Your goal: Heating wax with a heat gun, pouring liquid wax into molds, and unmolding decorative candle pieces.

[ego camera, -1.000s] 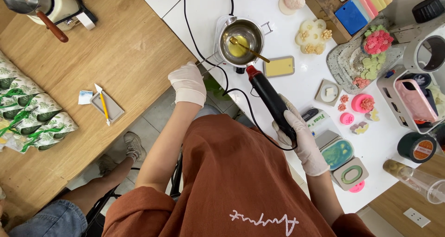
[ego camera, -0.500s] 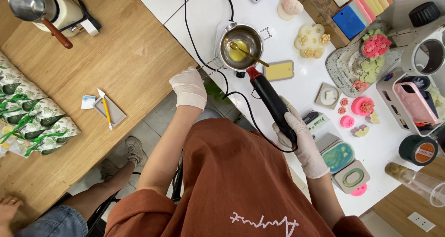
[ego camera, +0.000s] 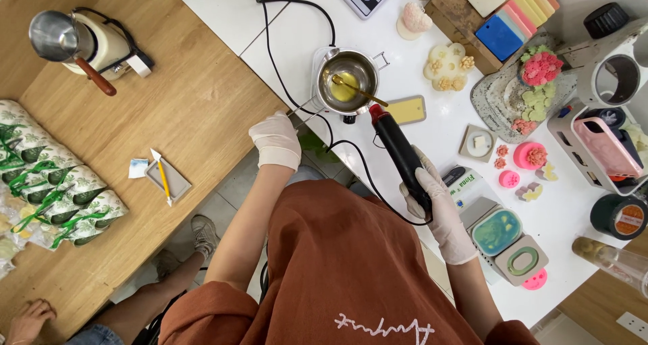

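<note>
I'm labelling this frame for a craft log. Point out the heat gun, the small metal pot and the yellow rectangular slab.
heat gun (ego camera: 399, 152), head view, middle of black barrel.
small metal pot (ego camera: 322, 77), head view, left rim.
yellow rectangular slab (ego camera: 407, 109), head view, centre of top face.

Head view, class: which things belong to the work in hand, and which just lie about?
In use: left hand; right hand; black heat gun; small metal pot; yellow rectangular mould.
Lying about: blue pad; tape roll; pencil; pink flower piece.

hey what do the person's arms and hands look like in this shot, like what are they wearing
Both the left hand and the right hand wear thin, whitish disposable gloves ending at the wrists. The forearms are bare, and loose rust-brown short sleeves cover the upper arms.
</note>
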